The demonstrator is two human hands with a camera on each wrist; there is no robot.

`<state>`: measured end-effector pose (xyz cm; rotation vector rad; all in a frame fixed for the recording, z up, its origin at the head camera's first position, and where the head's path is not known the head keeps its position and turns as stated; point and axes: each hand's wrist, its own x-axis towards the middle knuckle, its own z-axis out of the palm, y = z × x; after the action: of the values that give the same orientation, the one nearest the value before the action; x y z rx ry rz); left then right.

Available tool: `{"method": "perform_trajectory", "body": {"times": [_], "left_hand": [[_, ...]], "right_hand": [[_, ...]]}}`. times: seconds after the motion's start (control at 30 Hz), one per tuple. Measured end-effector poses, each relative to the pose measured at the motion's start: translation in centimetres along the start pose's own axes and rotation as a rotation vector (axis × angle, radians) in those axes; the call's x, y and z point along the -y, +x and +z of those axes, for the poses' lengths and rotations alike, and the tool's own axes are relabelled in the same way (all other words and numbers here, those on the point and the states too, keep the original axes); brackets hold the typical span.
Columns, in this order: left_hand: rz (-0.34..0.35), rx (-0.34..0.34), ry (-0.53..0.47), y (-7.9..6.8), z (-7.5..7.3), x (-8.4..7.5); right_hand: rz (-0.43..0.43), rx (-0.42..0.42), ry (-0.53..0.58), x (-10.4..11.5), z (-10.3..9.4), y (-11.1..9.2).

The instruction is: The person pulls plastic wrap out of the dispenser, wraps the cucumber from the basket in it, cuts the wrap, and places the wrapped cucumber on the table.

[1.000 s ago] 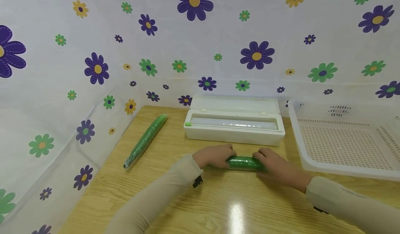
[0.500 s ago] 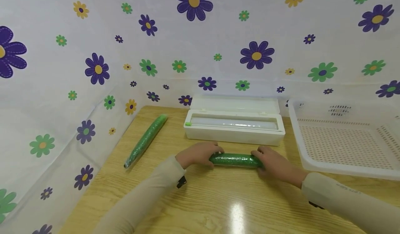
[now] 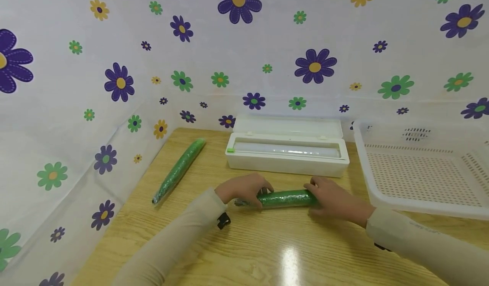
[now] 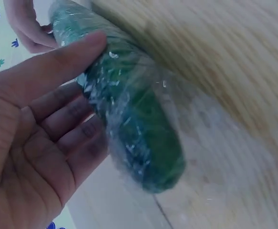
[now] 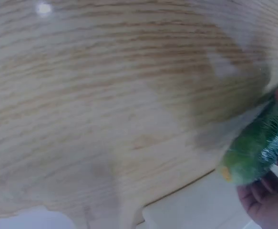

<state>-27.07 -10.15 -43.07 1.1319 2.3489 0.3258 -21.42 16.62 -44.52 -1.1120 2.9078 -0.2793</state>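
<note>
A cucumber point(image 3: 288, 198) wrapped in clear film lies crosswise between both hands, close over the table. The left hand point(image 3: 244, 188) holds it near its left end, thumb on one side and curled fingers on the other. In the left wrist view, a loose flap of cling film point(image 4: 210, 129) spreads past the cucumber's dark end. Around the other end curls the right hand point(image 3: 332, 197). The right wrist view shows that paler tip point(image 5: 239, 164) under the film, with fingers beneath it.
A second wrapped cucumber point(image 3: 178, 170) lies slantwise at the left of the wooden table point(image 3: 237, 256). Behind the hands stands an open white dispenser box point(image 3: 286, 165) with a film roll point(image 3: 286, 149) inside. A white perforated basket point(image 3: 424, 207) sits at the right.
The left hand has slid left along the cucumber, and the dark left end with its film now shows beyond it. The right hand has shifted slightly left, still gripping.
</note>
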Motion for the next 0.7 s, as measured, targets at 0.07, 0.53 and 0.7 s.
{"method": "perform_trajectory", "body": {"times": [0.07,0.53,0.7], "left_hand": [[-0.007,0.012,-0.038,-0.1,0.0,0.0],[-0.001,-0.039,0.081,-0.2,1.0,0.4],[0.005,-0.045,0.088,-0.3,1.0,0.5]], "right_hand": [[-0.05,-0.035,-0.071,0.2,0.3,0.1],[-0.017,0.102,0.023,0.5,-0.8,0.4],[0.003,0.157,0.132,-0.1,-0.8,0.3]]}}
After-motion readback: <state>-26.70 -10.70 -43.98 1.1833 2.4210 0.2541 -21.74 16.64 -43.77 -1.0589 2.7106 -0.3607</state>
